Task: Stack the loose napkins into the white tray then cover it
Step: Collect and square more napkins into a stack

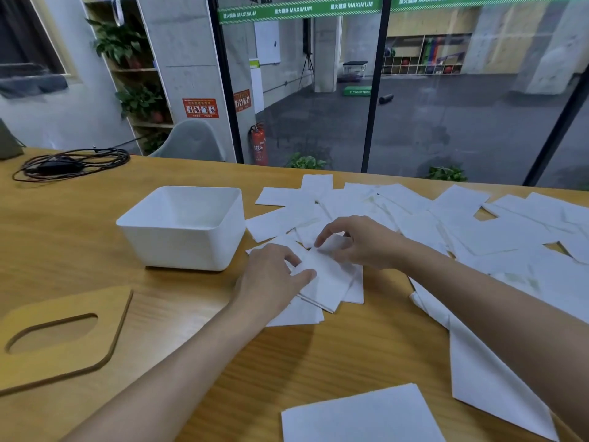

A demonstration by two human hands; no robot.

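L hand (pixel 274 277) pinches the near-left edge of a small napkin stack (pixel 330 282), thumb on top. R hand (pixel 358 240) curls over its far end, prob. pinching too (grip partly hidden). Both seem to be squaring the edges so it fits. The white tray (pixel 178 247) sits at 10 o'clock, nothing visible inside. The loose napkins (pixel 462 228) spread from 12 to 3. The wooden lid (pixel 105 339) lies at 8, set aside for covering.
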